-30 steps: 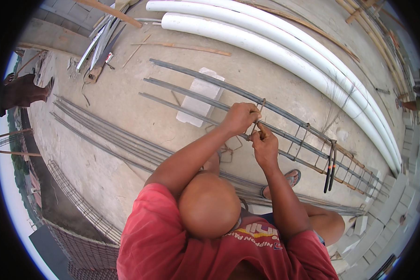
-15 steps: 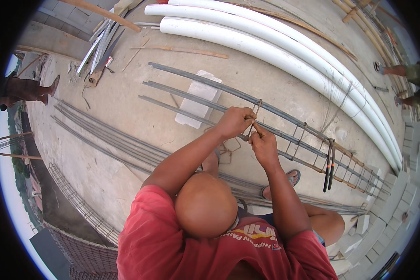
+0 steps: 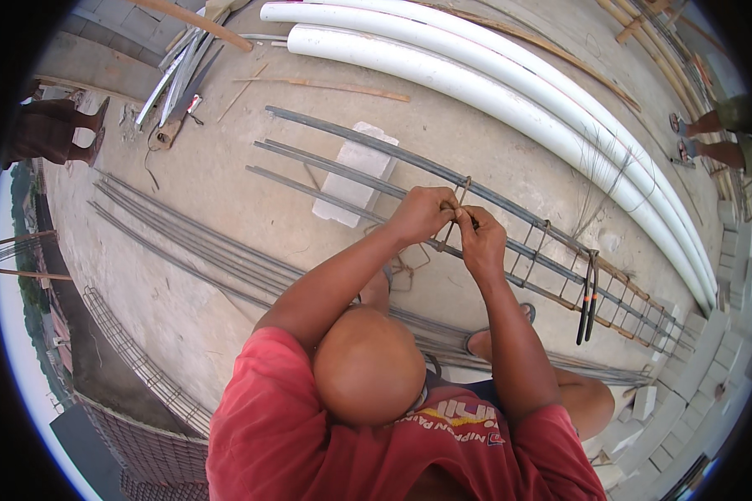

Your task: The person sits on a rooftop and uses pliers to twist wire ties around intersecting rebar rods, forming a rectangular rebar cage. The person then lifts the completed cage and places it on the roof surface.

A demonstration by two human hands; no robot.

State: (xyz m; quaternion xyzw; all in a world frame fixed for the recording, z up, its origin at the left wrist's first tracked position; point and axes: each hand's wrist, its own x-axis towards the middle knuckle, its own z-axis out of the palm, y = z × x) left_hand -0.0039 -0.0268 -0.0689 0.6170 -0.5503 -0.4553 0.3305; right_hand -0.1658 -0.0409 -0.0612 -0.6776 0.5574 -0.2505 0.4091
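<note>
Both hands meet at a stirrup [image 3: 466,185] on a long rebar cage [image 3: 516,247] of parallel grey bars. My left hand [image 3: 426,215] is closed, its fingers pinched by the middle bar beside the stirrup. Touching its fingertips from the right, my right hand [image 3: 483,237] is closed in a pinch too. Whatever the fingertips hold is too small or hidden to make out. Farther right along the cage, pincers [image 3: 589,305] with black and orange handles hang from the top bar. A pale block [image 3: 355,175] lies under the cage's left end.
Large white pipes [image 3: 443,71] lie beyond the cage. Loose steel bars [image 3: 184,238] run along the floor at left and behind my arms. A handsaw [image 3: 169,134] lies near metal strips. One person's legs [image 3: 83,138] show at far left, another's [image 3: 710,138] at far right.
My right hand has shifted slightly up and its fingers have curled in against my left fingertips. My left hand has barely moved. The legs at both sides have changed position.
</note>
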